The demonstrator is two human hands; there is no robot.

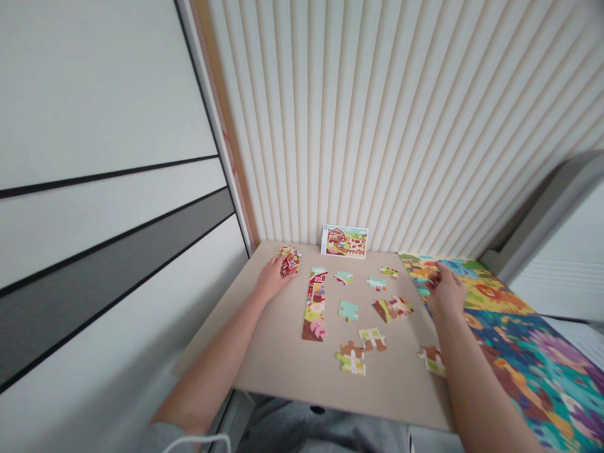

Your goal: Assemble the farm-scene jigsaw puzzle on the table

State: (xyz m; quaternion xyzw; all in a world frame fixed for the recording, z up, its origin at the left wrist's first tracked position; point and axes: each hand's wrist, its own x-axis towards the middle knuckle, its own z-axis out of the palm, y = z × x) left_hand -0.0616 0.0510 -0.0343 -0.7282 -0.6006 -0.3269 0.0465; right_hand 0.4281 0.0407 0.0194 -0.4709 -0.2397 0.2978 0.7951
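Note:
My left hand [272, 278] is at the table's far left, its fingers closed on a red barn jigsaw piece [290, 265] at a small heap of jigsaw pieces [287, 250]. Over the right edge, my right hand [447, 292] is curled in a pinch; a small pale edge shows at its fingers, too little to name. A joined strip of jigsaw pieces [315, 308] with a barn and a pig lies in the middle. To its right are loose pieces, among them a pale blue piece [348, 310], a joined brown cluster [392, 309] and a fence piece [372, 339].
A picture card [345, 241] of a farm leans against the ribbed wall [325, 126] at the back. Colourful finished puzzles [542, 377] lie to the right of the beige table [278, 352]. Another fence piece [433, 360] lies beside my right forearm. A white cable [198, 439] crosses at the bottom.

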